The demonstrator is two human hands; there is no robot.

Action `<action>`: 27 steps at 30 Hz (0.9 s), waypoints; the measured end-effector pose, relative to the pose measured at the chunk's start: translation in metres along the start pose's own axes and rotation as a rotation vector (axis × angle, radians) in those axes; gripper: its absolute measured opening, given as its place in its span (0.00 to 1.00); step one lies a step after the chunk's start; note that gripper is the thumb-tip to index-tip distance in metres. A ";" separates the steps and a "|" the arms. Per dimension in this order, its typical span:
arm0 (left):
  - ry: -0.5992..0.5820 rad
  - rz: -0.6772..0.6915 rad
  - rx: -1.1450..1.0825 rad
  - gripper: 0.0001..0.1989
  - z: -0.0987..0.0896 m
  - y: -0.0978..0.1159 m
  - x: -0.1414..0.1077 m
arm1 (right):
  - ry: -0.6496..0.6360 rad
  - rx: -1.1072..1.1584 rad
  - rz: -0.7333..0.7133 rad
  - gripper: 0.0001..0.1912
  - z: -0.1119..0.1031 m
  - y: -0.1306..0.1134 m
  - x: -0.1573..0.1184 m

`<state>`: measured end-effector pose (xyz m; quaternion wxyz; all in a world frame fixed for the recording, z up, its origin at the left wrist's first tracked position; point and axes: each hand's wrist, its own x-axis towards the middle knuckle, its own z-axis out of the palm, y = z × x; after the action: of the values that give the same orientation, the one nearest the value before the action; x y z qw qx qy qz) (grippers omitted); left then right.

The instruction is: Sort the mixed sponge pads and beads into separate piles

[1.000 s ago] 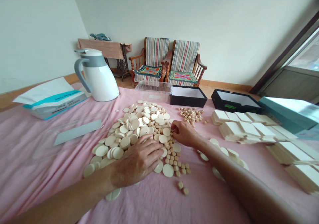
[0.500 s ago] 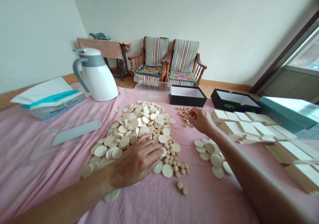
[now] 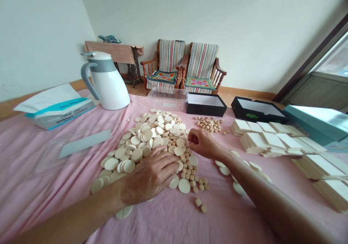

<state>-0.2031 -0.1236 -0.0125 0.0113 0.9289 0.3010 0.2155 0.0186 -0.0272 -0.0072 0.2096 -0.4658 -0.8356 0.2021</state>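
My left hand (image 3: pixel 152 175) lies palm down with fingers stretched over the near side of a heap of round wooden discs (image 3: pixel 136 154). My right hand (image 3: pixel 202 142) is at the heap's right edge, fingers curled together; whatever they may hold is hidden. Close by it, small wooden cubes (image 3: pixel 190 172) spill from among the discs. Behind my right hand is a separate cluster of wooden cubes (image 3: pixel 210 124). A smaller group of discs (image 3: pixel 255 167) lies partly hidden under my right forearm. Two loose cubes (image 3: pixel 200 205) sit nearer to me.
Stacks of rectangular wooden pieces (image 3: pixel 261 142) are at the right. Behind them stand two black boxes (image 3: pixel 208 110) and a teal box (image 3: pixel 318 122). A clear plastic tray (image 3: pixel 168 97) is at the back, a white jug (image 3: pixel 110 88) and a white-and-blue bag (image 3: pixel 59 110) at left.
My right hand has moved left and nearer from the separate cube cluster to the big heap. That cluster looks larger, being no longer covered. My left hand has stayed in place.
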 end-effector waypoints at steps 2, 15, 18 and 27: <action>-0.006 0.003 0.000 0.13 0.001 -0.001 -0.001 | 0.101 -0.095 0.042 0.07 -0.011 0.016 0.004; 0.039 0.015 0.001 0.12 0.000 0.001 0.001 | -0.154 -0.085 0.026 0.02 -0.027 -0.003 -0.007; 0.041 0.016 -0.002 0.12 0.000 0.001 0.001 | -0.235 -0.112 0.003 0.03 -0.014 -0.020 -0.012; 0.049 0.019 0.002 0.12 0.000 0.001 0.002 | -0.256 -0.091 -0.017 0.07 -0.006 -0.019 -0.012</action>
<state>-0.2016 -0.1236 -0.0113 0.0008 0.9261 0.2929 0.2379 0.0149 -0.0459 0.0062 0.0816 -0.4381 -0.8678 0.2199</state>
